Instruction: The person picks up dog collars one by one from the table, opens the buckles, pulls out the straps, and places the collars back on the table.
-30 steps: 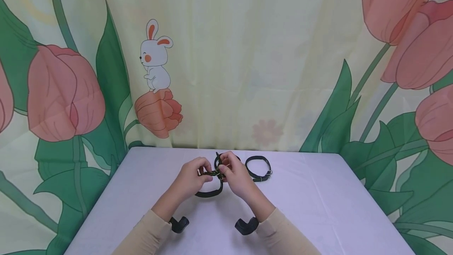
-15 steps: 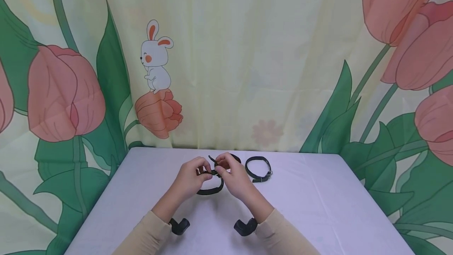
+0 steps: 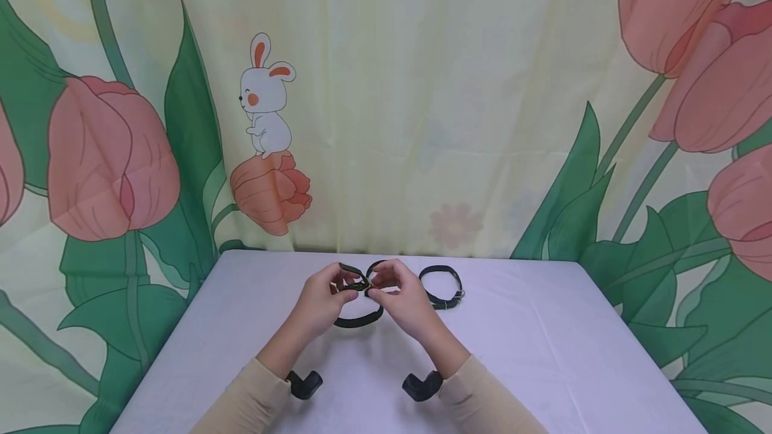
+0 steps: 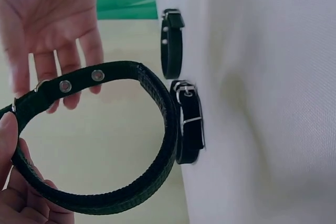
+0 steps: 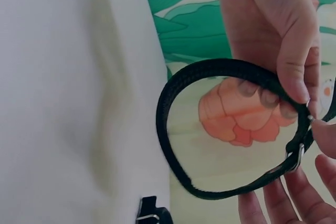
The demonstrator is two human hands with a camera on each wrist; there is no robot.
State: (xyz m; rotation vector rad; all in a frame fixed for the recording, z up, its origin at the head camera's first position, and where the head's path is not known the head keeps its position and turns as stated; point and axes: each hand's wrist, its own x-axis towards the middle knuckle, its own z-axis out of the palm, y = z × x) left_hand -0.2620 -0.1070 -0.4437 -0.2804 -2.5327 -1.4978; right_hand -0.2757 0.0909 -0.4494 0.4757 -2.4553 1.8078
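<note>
A black collar (image 3: 360,321) with eyelets and a metal buckle hangs as a loop between my two hands, above the table. My left hand (image 3: 322,298) pinches it at the left of the buckle; in the right wrist view its thumb (image 5: 294,80) presses on the band. From the other side my right hand (image 3: 403,295) holds it by the buckle (image 5: 295,158), thumb against the strap and fingers under it. The strap's free end (image 3: 348,267) bends back over the left fingers. In the left wrist view two eyelets show on the collar (image 4: 81,80).
Two more black buckled collars lie on the white-covered table (image 3: 531,340): one (image 3: 440,286) right of my hands, the other (image 3: 375,264) partly hidden behind the right hand. A curtain (image 3: 386,119) printed with tulips and a rabbit hangs behind the table's far edge.
The strap's free end, upright beside the right fingers before, has swung left over the left hand. The loop has risen slightly. The collars on the table lie where they were.
</note>
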